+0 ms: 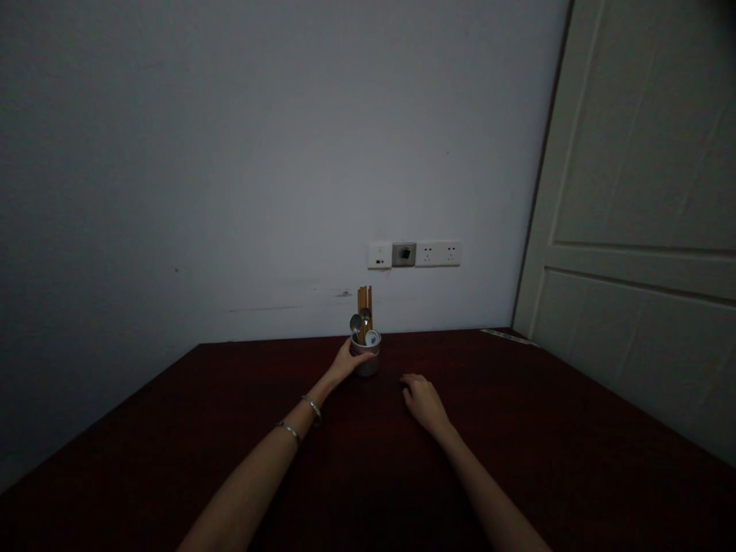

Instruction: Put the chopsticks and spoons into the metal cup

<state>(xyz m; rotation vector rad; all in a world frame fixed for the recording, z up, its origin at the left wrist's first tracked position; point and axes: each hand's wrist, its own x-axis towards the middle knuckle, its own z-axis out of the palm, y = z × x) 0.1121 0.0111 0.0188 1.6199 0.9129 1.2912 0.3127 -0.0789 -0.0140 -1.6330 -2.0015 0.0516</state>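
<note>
A round grey utensil holder [368,366] stands upright near the back of the dark red table. Wrapped round its left side is my left hand [345,362], the thumb across the front and the other fingers hidden behind. Several wooden chopsticks [362,300] rise from the holder. Metal spoons [356,323] and a white spoon with a blue mark [372,338] lean at its rim. To the right, apart from the holder, my right hand [424,399] rests on the table, palm down, with fingers loosely bent and nothing visible in them.
The dark red table [230,406] meets a pale wall [258,192] at the back. Sockets and switches [438,254] are set in the wall above the holder. At the back right lies a thin flat strip [509,336], beside a white panelled door [644,230].
</note>
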